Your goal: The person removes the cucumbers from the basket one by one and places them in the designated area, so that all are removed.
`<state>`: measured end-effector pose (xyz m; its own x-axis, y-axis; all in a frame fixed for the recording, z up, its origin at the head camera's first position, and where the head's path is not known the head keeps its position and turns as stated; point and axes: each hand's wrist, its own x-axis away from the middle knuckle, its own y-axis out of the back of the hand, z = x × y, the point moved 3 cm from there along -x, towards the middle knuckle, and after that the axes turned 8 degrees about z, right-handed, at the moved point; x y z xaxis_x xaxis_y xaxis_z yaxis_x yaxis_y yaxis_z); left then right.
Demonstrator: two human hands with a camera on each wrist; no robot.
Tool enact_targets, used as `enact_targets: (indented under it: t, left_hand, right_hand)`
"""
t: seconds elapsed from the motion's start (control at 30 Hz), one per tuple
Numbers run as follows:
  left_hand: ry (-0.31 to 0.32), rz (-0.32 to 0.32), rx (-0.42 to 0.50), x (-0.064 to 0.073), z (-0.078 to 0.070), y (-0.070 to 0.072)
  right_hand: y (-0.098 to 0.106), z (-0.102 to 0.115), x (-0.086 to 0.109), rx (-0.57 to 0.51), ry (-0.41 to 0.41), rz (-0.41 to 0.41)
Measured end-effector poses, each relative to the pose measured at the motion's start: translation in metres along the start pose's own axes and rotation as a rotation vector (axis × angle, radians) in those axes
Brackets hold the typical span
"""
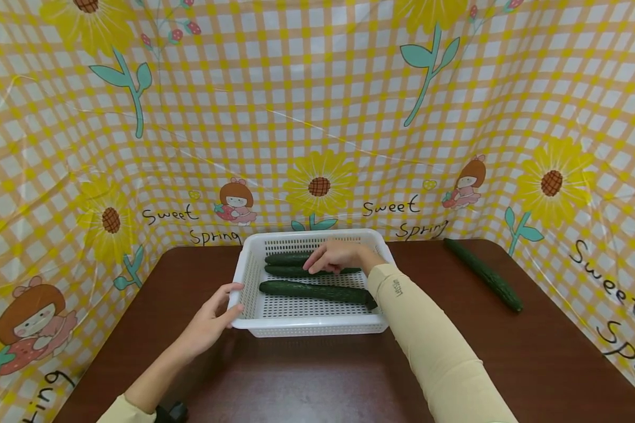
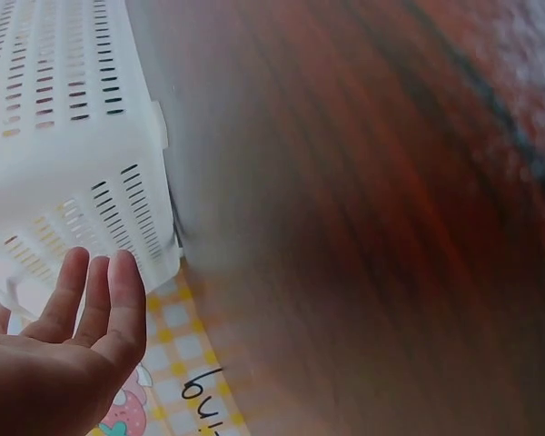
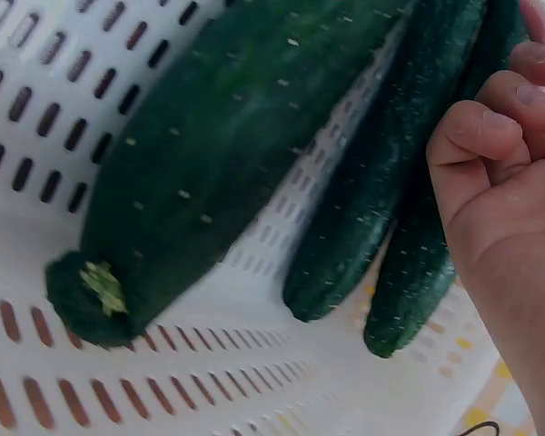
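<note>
A white perforated plastic basket stands on the table with three dark green cucumbers inside. The front cucumber lies apart from the middle cucumber and the rear cucumber, which lie side by side. My left hand holds the basket's left rim, thumb and index finger on top and the other fingers against the outer wall. Over the two back cucumbers is my right hand, its fingers loosely curled; in the right wrist view nothing shows between them. That hand hides part of both back cucumbers.
Another cucumber lies slantwise on the right side of the dark brown table. A yellow checked cloth with flowers and cartoon figures hangs behind and at both sides. Part of a black object shows beside the left wrist.
</note>
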<state>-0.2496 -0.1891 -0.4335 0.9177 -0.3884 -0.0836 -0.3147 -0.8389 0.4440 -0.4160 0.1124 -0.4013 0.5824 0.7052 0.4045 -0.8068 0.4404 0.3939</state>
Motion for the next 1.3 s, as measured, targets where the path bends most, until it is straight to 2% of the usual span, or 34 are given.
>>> enact_targets:
  t: [0.33,0.43,0.73,0.83,1.03,1.3]
  left_hand:
    - [0.019,0.017,0.016,0.0,0.002,0.0]
    - [0.025,0.021,0.017,0.0,0.001,0.0]
    - [0.036,0.028,0.017,0.0,0.0,0.0]
    - [0.043,0.038,0.023,0.001,0.0,-0.001]
    - [0.038,0.034,0.027,0.002,0.0,-0.001]
    - [0.054,0.017,0.015,0.001,0.001,-0.001]
  right_hand:
    - [-0.005,-0.011,0.001,-0.031,-0.074,0.019]
    - [-0.005,-0.012,0.002,0.001,-0.099,0.036]
    - [-0.006,-0.026,0.009,0.048,-0.278,0.109]
    - [-0.007,-0.03,0.01,0.06,-0.314,0.141]
    - [-0.008,-0.033,0.008,0.095,-0.308,0.154]
    - [-0.005,-0.026,0.006,0.158,-0.228,0.111]
